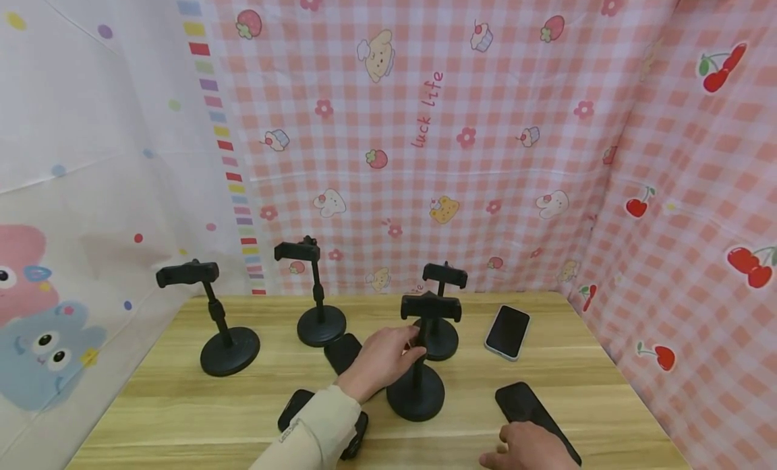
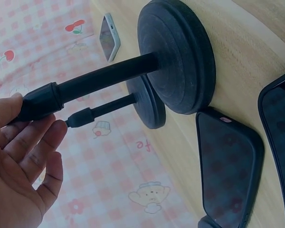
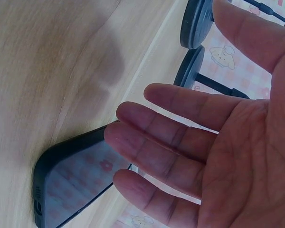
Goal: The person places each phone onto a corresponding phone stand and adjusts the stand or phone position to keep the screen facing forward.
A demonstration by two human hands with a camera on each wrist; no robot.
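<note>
My left hand point(image 1: 382, 359) pinches the collar on the post of a black phone stand point(image 1: 415, 401) near the middle of the table. In the left wrist view the thumb and fingers point(image 2: 41, 137) hold that collar, and the round base points away from the hand. The stand's clamp is at its top, with no phone in it. My right hand point(image 1: 534, 448) is at the front right, over the lower part of a black phone point(image 1: 523, 400). Its fingers point(image 3: 171, 116) are extended, with nothing gripped, and the phone's dark screen shows behind them in the right wrist view.
Three more black stands hold no phones: one at left point(image 1: 229, 352), one at back left point(image 1: 322, 326), one behind the gripped stand point(image 1: 443, 340). A white-edged phone point(image 1: 508, 331) lies at back right. Dark phones point(image 1: 342, 350) lie around the left forearm. Patterned cloth point(image 1: 388, 187) hangs behind.
</note>
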